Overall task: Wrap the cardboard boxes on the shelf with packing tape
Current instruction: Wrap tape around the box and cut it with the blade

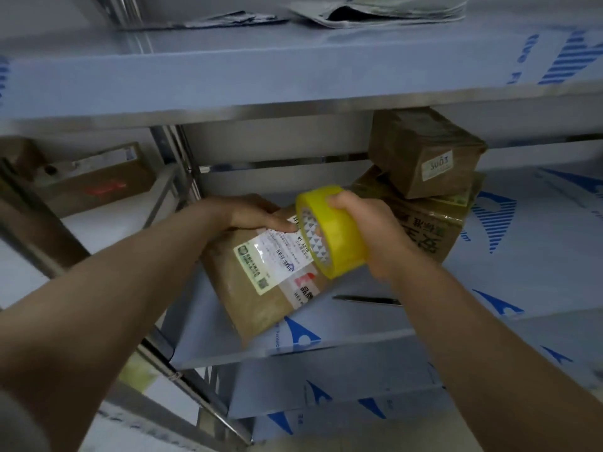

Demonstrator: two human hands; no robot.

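The left hand lies flat on the box, fingers straight, pressing its top near the label. The box sits tilted on the shelf, by the front edge. The right hand grips the tape, held against the box top. This wrap looks barely begun. I cannot tell whether the two stacked boxes at right are done.

Parcel storeroom: steel shelves, blue protective film left on them, hold brown cardboard boxes, one bearing a printed shipping label, another a numbered sticker. Grey mailing bags lie on the top tier, a further box sits on the neighbouring rack, and a roll of yellow packing tape is in hand.
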